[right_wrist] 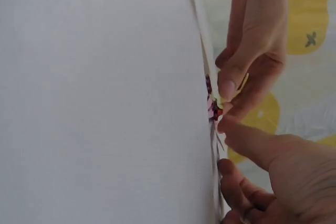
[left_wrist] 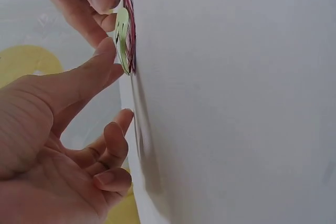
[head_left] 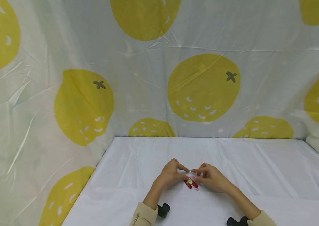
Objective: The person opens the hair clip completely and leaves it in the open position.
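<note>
A green snap hair clip [left_wrist: 122,38] is between the two hands, just over the table. My left hand [head_left: 171,173] pinches it at its lower part in the left wrist view, thumb in front and index finger behind. My right hand [head_left: 213,178] meets it from the other side, thumb and a fingertip at its upper end. Several red hair clips [head_left: 195,184] lie in a small bundle right beneath, with pinkish ones among them. In the right wrist view the fingers of both hands partly hide the bundle [right_wrist: 213,109].
A white cloth [head_left: 136,157] with creases covers the table. Behind and to the left hangs a pale curtain [head_left: 142,88] printed with yellow fruit. Black wrist devices [head_left: 163,210] sit by both beige sleeves [head_left: 145,215].
</note>
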{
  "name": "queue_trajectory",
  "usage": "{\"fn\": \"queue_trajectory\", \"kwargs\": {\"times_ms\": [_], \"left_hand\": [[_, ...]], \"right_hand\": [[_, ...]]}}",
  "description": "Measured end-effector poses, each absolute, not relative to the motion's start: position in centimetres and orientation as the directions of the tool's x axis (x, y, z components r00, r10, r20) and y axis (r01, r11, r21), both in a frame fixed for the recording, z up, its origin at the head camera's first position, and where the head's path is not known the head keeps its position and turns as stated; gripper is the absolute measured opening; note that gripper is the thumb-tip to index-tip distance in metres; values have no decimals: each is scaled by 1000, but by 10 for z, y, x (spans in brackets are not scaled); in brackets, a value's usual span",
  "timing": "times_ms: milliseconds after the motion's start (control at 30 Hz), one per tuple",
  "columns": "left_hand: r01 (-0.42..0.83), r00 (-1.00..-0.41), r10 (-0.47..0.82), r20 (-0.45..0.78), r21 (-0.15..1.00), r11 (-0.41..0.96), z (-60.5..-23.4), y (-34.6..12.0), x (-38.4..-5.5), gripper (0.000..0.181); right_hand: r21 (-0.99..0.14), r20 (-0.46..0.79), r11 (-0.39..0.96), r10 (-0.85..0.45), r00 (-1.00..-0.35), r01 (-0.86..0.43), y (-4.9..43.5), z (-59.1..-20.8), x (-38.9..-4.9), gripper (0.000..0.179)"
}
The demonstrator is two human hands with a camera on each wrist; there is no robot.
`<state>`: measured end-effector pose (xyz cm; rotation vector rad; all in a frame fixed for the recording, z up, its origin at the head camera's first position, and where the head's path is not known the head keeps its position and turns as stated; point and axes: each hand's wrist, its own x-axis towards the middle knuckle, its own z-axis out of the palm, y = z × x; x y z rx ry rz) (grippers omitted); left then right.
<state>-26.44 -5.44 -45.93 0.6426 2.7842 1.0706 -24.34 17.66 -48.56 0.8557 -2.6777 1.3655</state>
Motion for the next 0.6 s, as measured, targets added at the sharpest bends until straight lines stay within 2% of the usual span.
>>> {"fn": "queue_trajectory", "kwargs": {"times_ms": [233,600], "left_hand": [[382,-894,442,76,646,661,-462,-52,-263,14],[375,-895,440,67,646,665,-460,-57,-262,8]], "right_hand": [[-708,331,497,-394,-857,-502,169,-494,-243,14],[-714,315,529,-342,-885,-459,169,-495,-243,7]]}}
